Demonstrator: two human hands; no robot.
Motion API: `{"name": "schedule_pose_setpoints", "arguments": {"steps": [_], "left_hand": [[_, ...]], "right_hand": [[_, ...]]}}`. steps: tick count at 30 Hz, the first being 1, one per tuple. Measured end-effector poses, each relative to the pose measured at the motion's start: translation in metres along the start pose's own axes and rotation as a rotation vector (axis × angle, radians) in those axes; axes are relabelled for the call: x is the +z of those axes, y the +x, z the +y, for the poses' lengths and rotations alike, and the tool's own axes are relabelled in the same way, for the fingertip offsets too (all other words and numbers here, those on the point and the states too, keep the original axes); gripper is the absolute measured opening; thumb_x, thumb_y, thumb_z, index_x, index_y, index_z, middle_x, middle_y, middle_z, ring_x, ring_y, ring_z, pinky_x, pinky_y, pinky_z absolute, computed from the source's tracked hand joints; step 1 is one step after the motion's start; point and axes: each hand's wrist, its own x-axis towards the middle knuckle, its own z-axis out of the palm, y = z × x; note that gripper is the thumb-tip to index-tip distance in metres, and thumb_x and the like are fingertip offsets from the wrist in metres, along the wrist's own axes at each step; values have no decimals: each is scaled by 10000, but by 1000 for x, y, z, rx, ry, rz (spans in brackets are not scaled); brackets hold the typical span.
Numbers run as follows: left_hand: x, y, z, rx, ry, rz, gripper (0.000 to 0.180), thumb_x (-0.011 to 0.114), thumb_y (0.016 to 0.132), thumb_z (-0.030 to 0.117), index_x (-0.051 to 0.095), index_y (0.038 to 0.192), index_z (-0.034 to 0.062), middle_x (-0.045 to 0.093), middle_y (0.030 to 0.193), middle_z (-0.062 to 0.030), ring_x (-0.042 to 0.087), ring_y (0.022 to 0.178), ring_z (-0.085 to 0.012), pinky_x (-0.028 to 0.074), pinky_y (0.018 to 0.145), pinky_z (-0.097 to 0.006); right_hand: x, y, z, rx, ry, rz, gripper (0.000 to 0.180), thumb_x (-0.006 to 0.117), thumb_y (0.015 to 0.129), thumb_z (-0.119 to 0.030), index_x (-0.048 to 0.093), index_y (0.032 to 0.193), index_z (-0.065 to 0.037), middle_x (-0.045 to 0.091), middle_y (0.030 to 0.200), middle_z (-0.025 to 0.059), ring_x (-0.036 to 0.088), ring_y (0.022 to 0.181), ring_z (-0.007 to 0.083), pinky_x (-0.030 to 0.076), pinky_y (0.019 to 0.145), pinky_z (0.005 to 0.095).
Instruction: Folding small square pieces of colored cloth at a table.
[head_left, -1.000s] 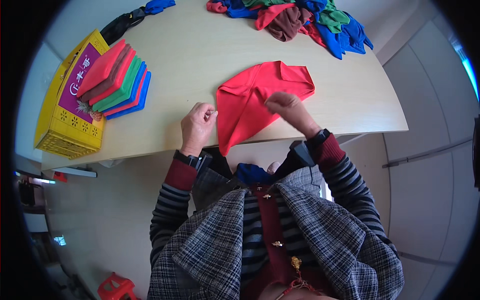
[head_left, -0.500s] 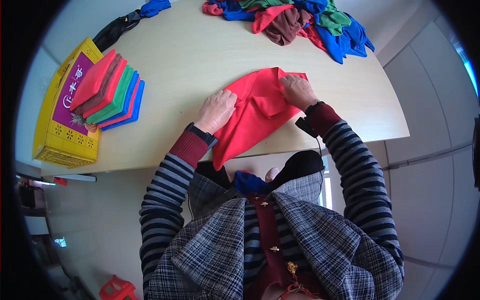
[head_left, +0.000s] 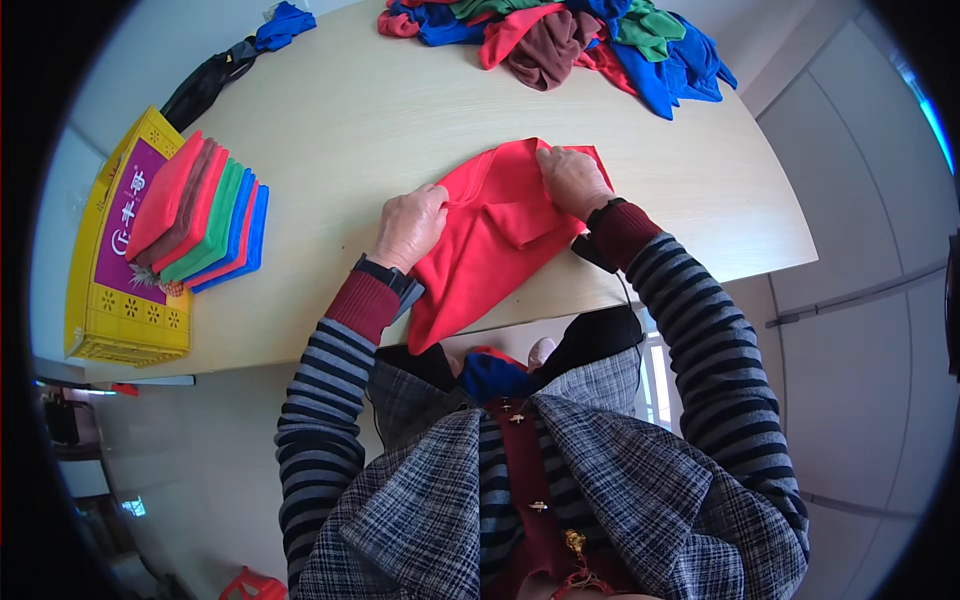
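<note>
A red cloth (head_left: 478, 255) lies partly folded near the front of the table, one corner hanging over the edge toward my lap. With closed fingers my left hand (head_left: 411, 226) grips its left upper edge. My right hand (head_left: 575, 183) pinches the upper right part, where a flap is turned over. Between the hands the fabric is creased and slightly raised. On the left, a neat row of folded cloths (head_left: 205, 215) in red, brown, green and blue leans against a yellow box.
The yellow box (head_left: 130, 325) with a purple panel stands at the table's left edge. A heap of loose cloths (head_left: 560, 45) lies at the far side. A black bundle (head_left: 210, 80) and a blue cloth (head_left: 285, 25) lie far left. White cabinets (head_left: 860, 200) stand on the right.
Both hands keep hold of the red cloth, with my right hand shifted a little left across it. The whole view has also shifted slightly.
</note>
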Motion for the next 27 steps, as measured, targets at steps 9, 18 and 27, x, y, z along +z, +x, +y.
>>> {"name": "schedule_pose_setpoints", "arguments": {"steps": [9,18,27], "left_hand": [[4,-10,-10,-106,-133,93,155,691,869,119,648,1003,54,695,946,-137,678,848,-359,554,739,-422],[6,-12,-16,-148,-191,90,168,696,887,143,645,1013,43,690,935,-151,674,837,-363,548,739,-424],[5,-13,-17,-162,-197,83,172,694,894,147,640,1014,37,686,938,-161,669,852,-375,540,751,-430]], "right_hand": [[9,8,32,318,448,163,233,559,884,-145,639,1056,-10,704,871,221,705,794,345,567,707,391],[26,6,61,666,1186,62,231,629,863,-71,636,1082,2,675,861,96,656,696,180,535,588,318],[31,8,56,683,1206,31,267,638,870,-41,619,1134,0,663,893,76,643,694,155,522,571,300]]}}
